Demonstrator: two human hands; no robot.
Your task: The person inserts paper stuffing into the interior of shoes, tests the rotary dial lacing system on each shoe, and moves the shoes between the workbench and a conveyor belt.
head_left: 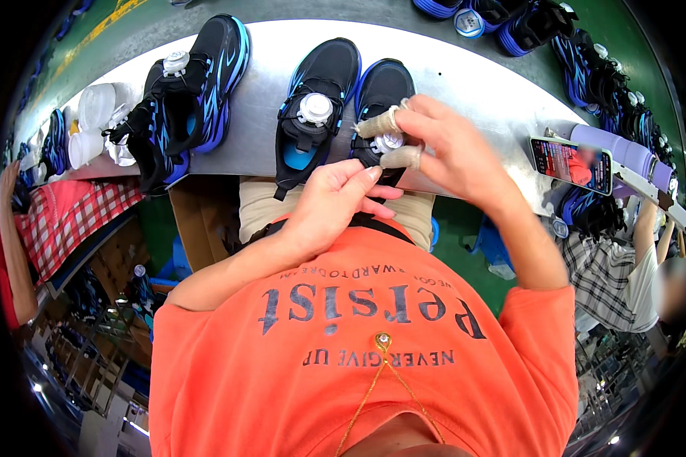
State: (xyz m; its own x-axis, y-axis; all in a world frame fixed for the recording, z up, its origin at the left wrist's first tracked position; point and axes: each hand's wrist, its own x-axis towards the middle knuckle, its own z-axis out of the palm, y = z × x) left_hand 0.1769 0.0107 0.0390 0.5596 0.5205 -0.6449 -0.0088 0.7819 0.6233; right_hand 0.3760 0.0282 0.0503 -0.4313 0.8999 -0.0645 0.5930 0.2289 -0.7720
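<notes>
Two black and blue sports shoes stand side by side on the metal workbench (465, 84) in front of me, each with a white round dial on its tongue. My right hand (442, 148), with tape wrapped on two fingers, pinches the dial of the right shoe (379, 87). Below it my left hand (329, 206) holds the tongue or strap at that shoe's near end. The left shoe (320, 91) with its dial (315, 109) stands untouched beside them.
Another pair of the same shoes (187, 91) lies at the left of the bench, near white plastic cups (91, 122). A phone (572, 164) with a lit screen rests at the right edge. Several more shoes (587, 68) lie beyond. Other people stand at both sides.
</notes>
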